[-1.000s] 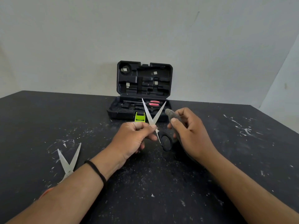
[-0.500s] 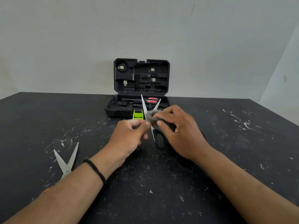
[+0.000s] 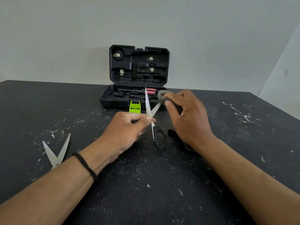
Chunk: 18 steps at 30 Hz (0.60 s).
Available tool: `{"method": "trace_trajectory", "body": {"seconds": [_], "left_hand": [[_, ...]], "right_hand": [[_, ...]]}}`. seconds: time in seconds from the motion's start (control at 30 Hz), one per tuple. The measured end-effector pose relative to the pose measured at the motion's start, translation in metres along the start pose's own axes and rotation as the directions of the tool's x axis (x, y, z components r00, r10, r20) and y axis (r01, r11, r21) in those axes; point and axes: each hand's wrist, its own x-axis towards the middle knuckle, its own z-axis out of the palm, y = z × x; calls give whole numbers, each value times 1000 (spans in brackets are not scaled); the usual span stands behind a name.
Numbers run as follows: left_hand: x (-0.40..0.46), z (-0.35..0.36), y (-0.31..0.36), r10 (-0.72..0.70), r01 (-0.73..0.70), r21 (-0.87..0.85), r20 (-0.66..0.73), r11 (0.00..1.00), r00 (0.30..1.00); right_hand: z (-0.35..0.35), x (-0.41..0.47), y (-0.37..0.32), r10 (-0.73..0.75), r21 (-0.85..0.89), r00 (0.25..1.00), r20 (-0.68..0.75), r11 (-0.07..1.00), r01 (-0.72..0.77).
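Black, matt and scuffed, the table top (image 3: 146, 192) is dusted with pale specks and white scratches, thickest at the left and at the far right. It runs back to a plain, pale grey-white wall (image 3: 146, 21), with a second wall face angling in at the right edge.

Small pale stickers (image 3: 151, 58) sit in the moulded lid of the open black tool case (image 3: 139, 65) by the wall; whatever is printed on them is too small to read. A lime-green latch (image 3: 135, 106) hangs on the case's front edge, and pink-handled tools (image 3: 150, 91) lie in its tray.

Just in front of the case, the left hand (image 3: 125, 132) pinches a pair of black-handled scissors (image 3: 148, 106) near the pivot, blades spread and pointing away. One handle loop (image 3: 159, 137) hangs close over the table; the other is mostly hidden behind the right hand (image 3: 186, 117). That hand's fingers curl round a grey abrasive lump (image 3: 161, 95), held at the tip of the right-hand blade and hiding that tip.

A second pair of scissors (image 3: 55, 151) lies open on the table at the left, its handles covered by the left forearm, which wears a black band (image 3: 86, 166).
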Motion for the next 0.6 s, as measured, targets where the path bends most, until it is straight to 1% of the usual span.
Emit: {"method": "trace_trajectory", "body": {"seconds": [0.07, 0.13, 0.23, 0.3, 0.37, 0.43, 0.53, 0.6], "left_hand": [[2, -1, -2, 4, -4, 10, -32, 1000, 999], [3, -1, -4, 2, -2, 9, -54, 1000, 999], [3, 0, -3, -4, 4, 7, -42, 1000, 999], [2, 0, -1, 3, -2, 43, -20, 999, 1000], [2, 1, -1, 11, -11, 78, 6, 997, 1000], [1, 2, -1, 20, -20, 109, 1, 994, 1000], [1, 1, -1, 42, -41, 117, -9, 992, 999], [0, 2, 1, 47, -45, 113, -12, 993, 999]], "right_hand": [[1, -7, -6, -68, 68, 994, 89, 996, 62], [4, -11, -9, -108, 125, 986, 125, 988, 92], [7, -7, -7, -58, 135, 996, 61, 990, 49], [6, -1, -2, 36, 128, 999, -6, 991, -35], [5, 3, 0, 112, 106, 993, -40, 989, -107], [5, -1, -2, 116, 164, 993, -4, 980, -113], [7, -13, -15, 32, 268, 995, 97, 962, -57], [9, -14, -18, 27, 293, 995, 96, 955, -54]]}}
